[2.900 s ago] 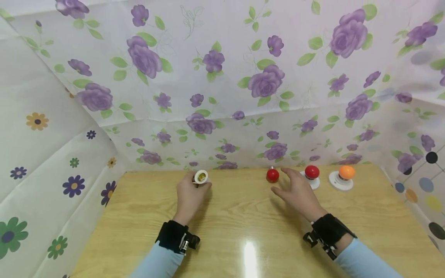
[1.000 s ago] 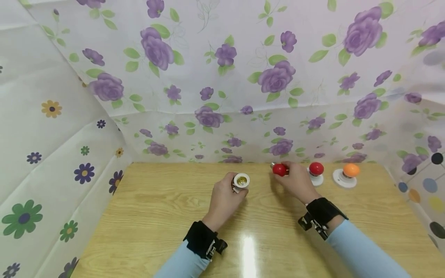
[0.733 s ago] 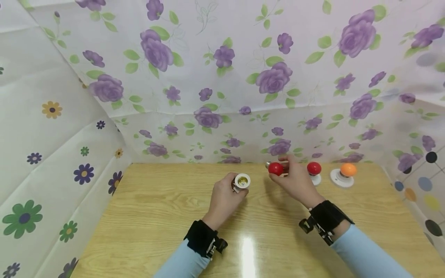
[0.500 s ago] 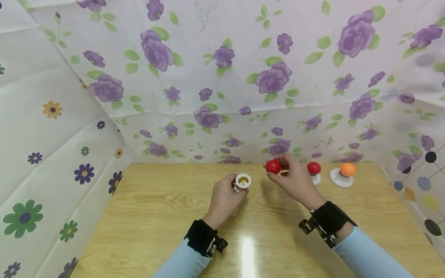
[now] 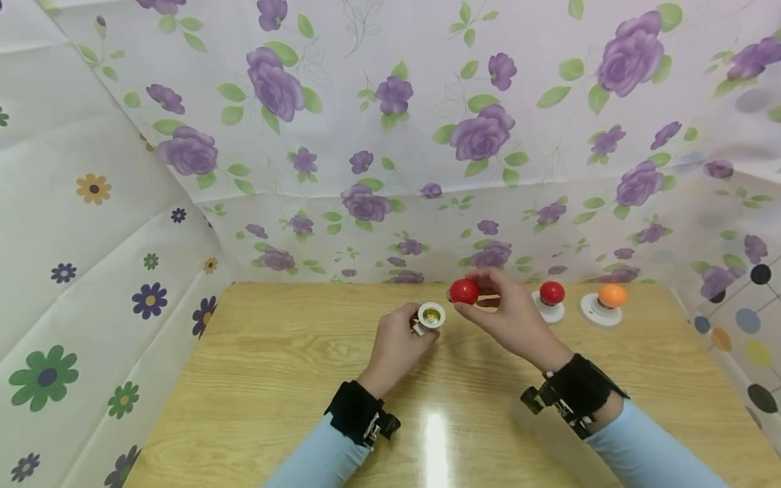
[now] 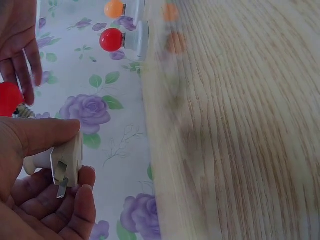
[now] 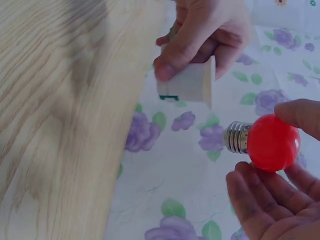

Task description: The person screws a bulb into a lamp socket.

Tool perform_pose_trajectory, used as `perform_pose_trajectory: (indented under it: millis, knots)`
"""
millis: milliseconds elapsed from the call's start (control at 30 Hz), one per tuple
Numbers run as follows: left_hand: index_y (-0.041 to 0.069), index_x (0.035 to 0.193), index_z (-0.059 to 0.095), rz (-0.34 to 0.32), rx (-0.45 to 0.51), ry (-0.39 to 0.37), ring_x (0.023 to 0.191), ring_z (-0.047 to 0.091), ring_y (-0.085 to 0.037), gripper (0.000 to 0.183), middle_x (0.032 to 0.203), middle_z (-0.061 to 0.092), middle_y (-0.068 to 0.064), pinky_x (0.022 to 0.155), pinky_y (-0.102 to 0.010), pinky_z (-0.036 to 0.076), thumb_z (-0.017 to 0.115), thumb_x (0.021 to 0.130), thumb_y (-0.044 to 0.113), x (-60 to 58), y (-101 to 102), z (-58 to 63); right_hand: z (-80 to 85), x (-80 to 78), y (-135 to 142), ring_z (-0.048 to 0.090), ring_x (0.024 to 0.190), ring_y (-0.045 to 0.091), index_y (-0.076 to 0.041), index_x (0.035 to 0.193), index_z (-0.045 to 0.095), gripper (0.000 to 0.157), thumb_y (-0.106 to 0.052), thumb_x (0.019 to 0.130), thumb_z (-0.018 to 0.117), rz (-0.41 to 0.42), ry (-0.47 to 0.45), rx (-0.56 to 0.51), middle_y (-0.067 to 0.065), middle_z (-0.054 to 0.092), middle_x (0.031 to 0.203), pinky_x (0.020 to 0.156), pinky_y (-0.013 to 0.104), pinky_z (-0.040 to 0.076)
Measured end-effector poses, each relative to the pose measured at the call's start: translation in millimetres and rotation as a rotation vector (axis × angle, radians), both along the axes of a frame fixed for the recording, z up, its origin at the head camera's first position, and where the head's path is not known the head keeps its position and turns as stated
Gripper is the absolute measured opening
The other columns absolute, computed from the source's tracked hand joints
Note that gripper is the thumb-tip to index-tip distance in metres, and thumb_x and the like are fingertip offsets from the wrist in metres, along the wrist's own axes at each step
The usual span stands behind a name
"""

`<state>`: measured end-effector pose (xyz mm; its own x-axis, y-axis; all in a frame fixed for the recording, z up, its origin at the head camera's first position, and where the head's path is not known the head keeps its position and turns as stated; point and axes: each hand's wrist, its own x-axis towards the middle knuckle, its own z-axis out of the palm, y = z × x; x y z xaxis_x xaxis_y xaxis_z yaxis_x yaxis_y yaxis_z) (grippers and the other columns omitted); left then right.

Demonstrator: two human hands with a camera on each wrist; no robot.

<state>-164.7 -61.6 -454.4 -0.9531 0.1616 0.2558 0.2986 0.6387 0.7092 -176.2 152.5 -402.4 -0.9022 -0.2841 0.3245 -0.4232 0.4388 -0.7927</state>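
The red bulb (image 5: pixel 465 291) is pinched in the right hand (image 5: pixel 511 317), just right of the white socket (image 5: pixel 432 316) gripped by the left hand (image 5: pixel 396 344); I'd expect it light, stiff, slick, perhaps breakable; best held gently round its globe (image 7: pixel 272 143), metal thread (image 7: pixel 237 137) left free.

Head cam's bright, fairly even light; a white glare streak (image 5: pixel 436 444) sits on the wood tabletop (image 5: pixel 293 379) near me, w/ soft shadows below my L hand (image 5: pixel 396 349) & R hand (image 5: pixel 515 322). Wrist cams look dimmer, hazier, detail a bit soft. In my L wrist cam, the mounted orange bulb (image 6: pixel 114 8) & mounted red bulb (image 6: pixel 111 40) reflect as blurry smears.
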Motion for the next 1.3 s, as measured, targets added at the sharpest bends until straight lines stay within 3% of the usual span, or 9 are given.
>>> perform_pose_trajectory:
  millis: [133,333,500,833,1067,1300]
  knots:
    - [0.014,0.106,0.063,-0.008,0.007,-0.004,0.077,0.056,-0.002,0.035,0.093,0.062,0.007,0.065,-0.019,0.046,0.077,0.075,0.021,0.4,1,1.1,11.6,7.6,-4,0.058,0.097,0.011,-0.020,0.122,0.055,0.046,-0.031,0.081,0.072,0.051,-0.014,-0.048,-0.006,0.058,0.113,0.079,0.030,0.050]
    - [0.014,0.107,0.063,-0.029,0.021,-0.022,0.082,0.057,-0.002,0.034,0.096,0.063,0.006,0.067,-0.018,0.047,0.076,0.076,0.019,0.1,2,1.5,35.8,23.3,-13,0.056,0.104,0.019,-0.012,0.126,0.055,0.045,-0.015,0.083,0.070,0.158,-0.110,-0.135,0.006,0.057,0.119,0.083,0.034,0.048]
    - [0.016,0.105,0.064,-0.048,0.028,-0.023,0.079,0.056,-0.001,0.032,0.093,0.062,0.009,0.065,-0.018,0.047,0.076,0.075,0.018,0.4,4,-0.3,31.7,24.6,-16,0.057,0.105,0.020,-0.011,0.126,0.056,0.045,-0.014,0.083,0.070,0.210,-0.167,-0.180,0.007,0.057,0.120,0.079,0.033,0.050]
    - [0.019,0.100,0.063,-0.079,0.014,-0.015,0.078,0.056,-0.002,0.027,0.089,0.061,0.012,0.064,-0.020,0.047,0.075,0.076,0.020,2.0,9,0.9,26.3,21.8,-16,0.056,0.104,0.023,-0.011,0.127,0.056,0.047,-0.013,0.082,0.070,0.235,-0.150,-0.126,0.004,0.058,0.121,0.081,0.031,0.049]
    - [0.021,0.099,0.062,-0.087,0.002,-0.007,0.074,0.055,-0.005,0.026,0.086,0.059,0.013,0.061,-0.022,0.047,0.075,0.077,0.023,2.8,10,3.4,4.8,10.5,-11,0.056,0.103,0.013,-0.019,0.125,0.058,0.046,-0.027,0.082,0.072,0.238,-0.112,-0.041,-0.004,0.056,0.122,0.082,0.033,0.048]
    - [0.022,0.097,0.061,-0.099,0.020,-0.001,0.067,0.053,-0.005,0.023,0.083,0.058,0.012,0.054,-0.022,0.046,0.074,0.079,0.025,3.5,10,2.9,-1.2,9.1,-11,0.056,0.102,0.010,-0.023,0.124,0.058,0.046,-0.034,0.081,0.072,0.230,-0.097,-0.026,-0.008,0.057,0.121,0.082,0.032,0.048]
